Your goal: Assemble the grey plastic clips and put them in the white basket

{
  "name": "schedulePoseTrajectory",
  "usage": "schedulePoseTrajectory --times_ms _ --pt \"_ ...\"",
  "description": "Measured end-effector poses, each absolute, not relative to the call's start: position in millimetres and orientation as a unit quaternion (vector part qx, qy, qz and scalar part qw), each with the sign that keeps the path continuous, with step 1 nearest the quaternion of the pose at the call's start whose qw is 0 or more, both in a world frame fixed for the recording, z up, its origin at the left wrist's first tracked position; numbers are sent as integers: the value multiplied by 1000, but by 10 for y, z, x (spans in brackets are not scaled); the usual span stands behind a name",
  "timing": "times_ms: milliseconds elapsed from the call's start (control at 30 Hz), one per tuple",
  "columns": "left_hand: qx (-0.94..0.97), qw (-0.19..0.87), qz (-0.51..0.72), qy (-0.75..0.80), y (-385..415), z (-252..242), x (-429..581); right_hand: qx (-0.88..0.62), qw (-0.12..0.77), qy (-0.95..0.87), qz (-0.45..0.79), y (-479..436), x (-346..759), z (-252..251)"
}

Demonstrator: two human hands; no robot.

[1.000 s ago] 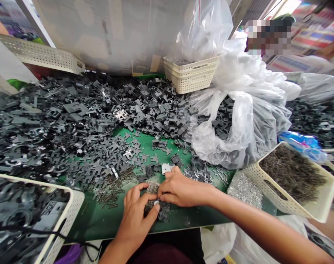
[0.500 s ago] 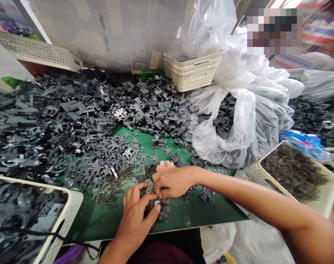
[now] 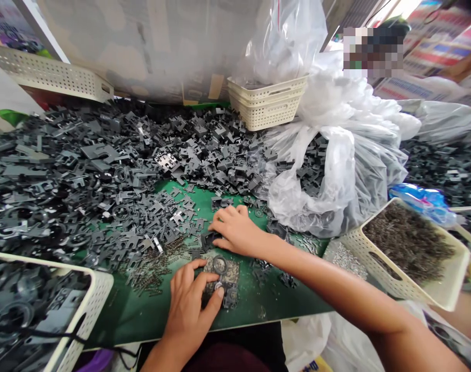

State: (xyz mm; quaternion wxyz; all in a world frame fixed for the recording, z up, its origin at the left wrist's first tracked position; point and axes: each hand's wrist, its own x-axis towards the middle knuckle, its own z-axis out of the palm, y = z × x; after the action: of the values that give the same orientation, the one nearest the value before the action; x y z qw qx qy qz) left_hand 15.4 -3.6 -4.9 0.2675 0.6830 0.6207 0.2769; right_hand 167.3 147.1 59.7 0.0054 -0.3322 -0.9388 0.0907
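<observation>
My left hand [image 3: 192, 294] is at the front of the green table, thumb and index finger closed on a dark grey plastic part with a ring [image 3: 220, 265] at its far end. The part lies on a speckled, worn block [image 3: 232, 269]. Against its right side are small dark fittings [image 3: 230, 296]. Farther back, my right hand [image 3: 237, 231] reaches over dark grey plastic pieces [image 3: 209, 241], its fingers bent and apart. I see nothing held in it, though its fingertips partly cover the pieces. Small springs [image 3: 153, 271] lie scattered left of the block.
A large heap of dark grey plastic parts [image 3: 115, 150] spreads across the back and left. At front left stands a cream basket [image 3: 99, 294] of parts. A basket [image 3: 378, 266] of brown springs is at right, near a clear plastic bag [image 3: 344, 175]. Stacked baskets [image 3: 272, 111] stand behind.
My right hand has left the part by my left fingers and moved up and back to the dark pieces, its fist loosening. The ring and block are now uncovered. My left hand stays put.
</observation>
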Motion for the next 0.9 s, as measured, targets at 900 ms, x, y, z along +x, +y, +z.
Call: schedulePoseTrajectory --times_ms 900 --pt "829 217 254 449 59 97 -50 -463 166 -817 301 83 2171 307"
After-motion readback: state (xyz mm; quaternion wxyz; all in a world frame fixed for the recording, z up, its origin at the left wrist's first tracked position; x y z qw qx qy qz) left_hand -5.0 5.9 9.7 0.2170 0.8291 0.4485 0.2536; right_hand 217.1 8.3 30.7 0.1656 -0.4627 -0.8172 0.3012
